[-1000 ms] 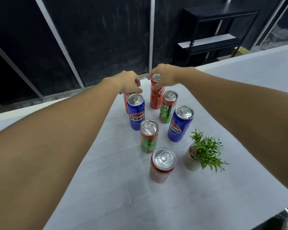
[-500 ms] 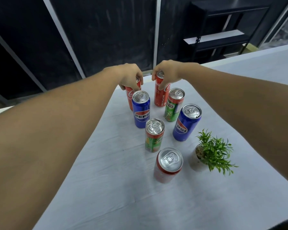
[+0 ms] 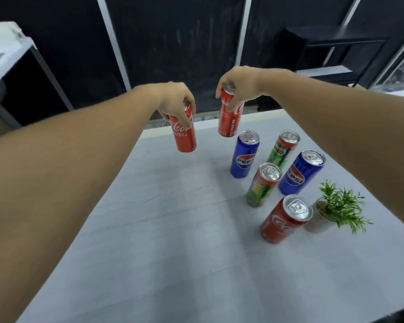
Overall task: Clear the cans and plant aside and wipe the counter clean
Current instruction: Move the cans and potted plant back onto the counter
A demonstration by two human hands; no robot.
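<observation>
I see two red cola cans held up off the counter, one in each hand. The left can hangs from my left hand, which comes over its top from above with fingers curled round the upper part of the can; the thumb runs down the can's near side. The can tilts a little, its base towards the right. The right can hangs from my right hand, also gripped from above near the rim, thumb on the left of the can and fingers wrapped round the right. Both forearms stretch forward from the lower corners, wrists bent down, the hands near each other but apart.

Below and to the right, five cans stand upright on the counter, which is covered with a pale grey cloth. A blue Pepsi can stands just under the right can. Beside it to the right is a green Milo can, then a second Pepsi can. A second green can stands in front of these. Nearest me is a third red can, and just beside it on the right a small green plant in a pale pot.

Behind the counter are dark wall panels with pale strips and, at the far right, a black shelf.
</observation>
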